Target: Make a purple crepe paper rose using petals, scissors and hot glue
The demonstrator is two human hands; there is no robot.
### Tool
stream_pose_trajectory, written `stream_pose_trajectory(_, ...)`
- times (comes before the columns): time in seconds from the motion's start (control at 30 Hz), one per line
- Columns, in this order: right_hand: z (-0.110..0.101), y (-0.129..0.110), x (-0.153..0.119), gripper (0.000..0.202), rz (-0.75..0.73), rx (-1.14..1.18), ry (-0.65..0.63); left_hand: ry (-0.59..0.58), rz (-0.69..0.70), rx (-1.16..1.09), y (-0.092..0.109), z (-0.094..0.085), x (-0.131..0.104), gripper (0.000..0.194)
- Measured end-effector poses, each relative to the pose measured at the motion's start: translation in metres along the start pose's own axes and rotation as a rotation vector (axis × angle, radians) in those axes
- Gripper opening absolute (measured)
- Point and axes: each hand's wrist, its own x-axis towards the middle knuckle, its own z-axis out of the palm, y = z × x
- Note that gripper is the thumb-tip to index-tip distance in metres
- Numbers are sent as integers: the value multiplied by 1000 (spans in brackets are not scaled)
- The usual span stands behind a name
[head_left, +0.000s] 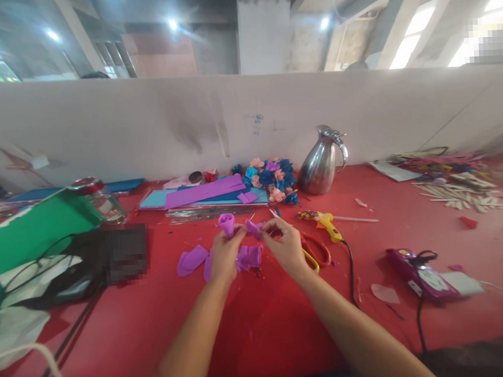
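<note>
My left hand (226, 254) is closed around the base of a rolled purple paper flower (227, 223), whose spiral top sticks up above the fingers. Close beside it, my right hand (285, 243) pinches a small purple paper petal (254, 229) between thumb and fingers. Below the hands lie more cut purple paper petals (192, 261) and a crumpled purple paper piece (250, 257). Scissors with red and yellow handles (320, 253) rest just right of my right hand, partly hidden by it. A yellow glue gun (330, 227) with a glue stick lies farther right.
Behind the hands are stacked paper sheets (205, 191), a heap of paper flowers (271, 179) and a metal jug (322, 163). A jar (98, 200) and black bag (84, 268) stand left. At right lie a purple power strip (426, 275), cords and wooden sticks (468, 193).
</note>
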Motion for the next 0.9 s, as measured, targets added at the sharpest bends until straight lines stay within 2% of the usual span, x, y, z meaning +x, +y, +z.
stream_pose_trajectory(0.17, 2, 1, 0, 5, -6, 3, -5, -116, 0, -27, 5, 5, -6, 20)
stream_pose_trajectory(0.4, 3, 0, -1, 11, -47, -14, -27, -41, 79, 14, 3, 3, -2, 18)
stream_pose_trajectory(0.53, -3, 3, 5, 11, 48, 121, 40, 7, 121, 59, 3, -1, -1, 21)
stream_pose_trajectory(0.63, -6, 3, 9, 13, 145, 282, 56, -55, 59, 55, 2, -2, -1, 26)
stream_pose_trajectory(0.77, -5, -3, 9, 21, 272, 473, -17, -26, -12, 7, 0, -1, 1, 35)
stream_pose_trajectory(0.9, -3, -8, 7, 28, 354, 539, -115, -116, -222, -168, 0, -1, 0, 43)
